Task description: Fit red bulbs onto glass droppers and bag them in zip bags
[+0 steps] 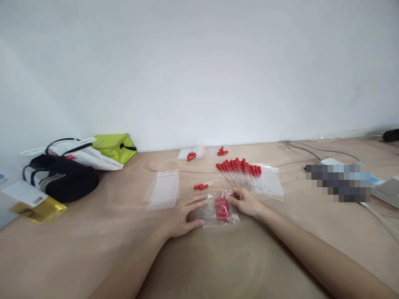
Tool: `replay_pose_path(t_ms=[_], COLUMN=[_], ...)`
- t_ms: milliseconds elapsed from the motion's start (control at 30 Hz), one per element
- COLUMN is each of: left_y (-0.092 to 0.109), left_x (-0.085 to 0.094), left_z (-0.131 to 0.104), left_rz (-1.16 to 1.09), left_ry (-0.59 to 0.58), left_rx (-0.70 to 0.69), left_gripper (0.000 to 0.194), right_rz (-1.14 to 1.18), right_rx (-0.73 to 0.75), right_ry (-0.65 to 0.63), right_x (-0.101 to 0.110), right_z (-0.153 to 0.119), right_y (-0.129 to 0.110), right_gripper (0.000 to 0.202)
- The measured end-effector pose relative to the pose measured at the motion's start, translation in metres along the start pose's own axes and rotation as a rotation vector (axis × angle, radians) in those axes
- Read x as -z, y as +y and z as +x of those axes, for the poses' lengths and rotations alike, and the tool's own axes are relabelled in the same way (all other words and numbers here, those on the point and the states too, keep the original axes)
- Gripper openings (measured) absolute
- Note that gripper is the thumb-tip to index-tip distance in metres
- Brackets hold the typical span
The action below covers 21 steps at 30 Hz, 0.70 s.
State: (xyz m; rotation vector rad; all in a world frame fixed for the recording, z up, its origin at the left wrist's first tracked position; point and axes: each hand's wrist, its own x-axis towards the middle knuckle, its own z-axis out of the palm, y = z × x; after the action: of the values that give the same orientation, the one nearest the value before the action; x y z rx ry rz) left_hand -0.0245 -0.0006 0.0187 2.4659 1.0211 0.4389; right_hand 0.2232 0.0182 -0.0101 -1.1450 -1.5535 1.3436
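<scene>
A clear zip bag [205,214] lies on the table in front of me with several red-bulbed droppers [222,209] inside. My left hand [187,214] rests on the bag's left end, fingers and thumb apart. At the upper right of the bag, near its zip end, my right hand [245,201] pinches the edge between thumb and fingers. Just beyond the bag, two loose droppers [202,186] lie side by side. A large fanned row of droppers [238,170] is to the right, partly over flat clear bags [274,185].
Flat zip bags [163,191] lie left of my hands. By the wall are two bags with red bulbs, a left one [187,151] and a right one [226,151]. A black cap [68,178], a lime-green bag [112,145] and a gold packet [46,211] sit left; cables [311,151] run right.
</scene>
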Motion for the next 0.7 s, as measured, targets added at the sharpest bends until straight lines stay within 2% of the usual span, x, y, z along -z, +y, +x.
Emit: replay_pose_path(t_ms=[167, 233, 300, 367, 433, 500, 567, 633, 667, 700], left_y=[-0.001, -0.002, 0.0, 0.005, 0.011, 0.016, 0.018, 0.01, 0.003, -0.006], left_x=[-0.003, -0.001, 0.002, 0.007, 0.01, 0.01, 0.011, 0.015, 0.018, 0.024], left_z=[0.003, 0.005, 0.006, 0.006, 0.006, 0.005, 0.005, 0.004, 0.004, 0.003], left_rz=[-0.152, -0.205, -0.251, -0.291, -0.326, -0.392, -0.518, -0.651, -0.692, -0.704], left_ry=[0.252, 0.273, 0.184, 0.025, -0.114, -0.187, -0.212, -0.144, -0.058, 0.09], left_rx=[0.051, 0.099, 0.184, 0.252, 0.257, 0.24, 0.251, 0.3, 0.336, 0.374], left_gripper=[0.044, 0.044, 0.046, 0.042, 0.034, 0.029, 0.029, 0.033, 0.037, 0.042], right_rz=[0.127, 0.139, 0.14, 0.133, 0.133, 0.143, 0.142, 0.113, 0.091, 0.069], right_rx=[0.02, 0.047, 0.07, 0.076, 0.083, 0.097, 0.089, 0.065, 0.054, 0.046], right_ry=[-0.148, -0.208, -0.26, -0.283, -0.27, -0.238, -0.19, -0.132, -0.102, -0.074], right_x=[-0.001, -0.006, -0.014, -0.023, -0.031, -0.035, -0.035, -0.031, -0.027, -0.023], right_z=[-0.005, -0.007, -0.007, -0.008, -0.008, -0.008, -0.008, -0.009, -0.009, -0.009], right_y=[-0.009, -0.012, -0.013, -0.014, -0.014, -0.014, -0.014, -0.013, -0.012, -0.012], right_gripper=[0.042, 0.041, 0.041, 0.042, 0.042, 0.041, 0.041, 0.04, 0.041, 0.041])
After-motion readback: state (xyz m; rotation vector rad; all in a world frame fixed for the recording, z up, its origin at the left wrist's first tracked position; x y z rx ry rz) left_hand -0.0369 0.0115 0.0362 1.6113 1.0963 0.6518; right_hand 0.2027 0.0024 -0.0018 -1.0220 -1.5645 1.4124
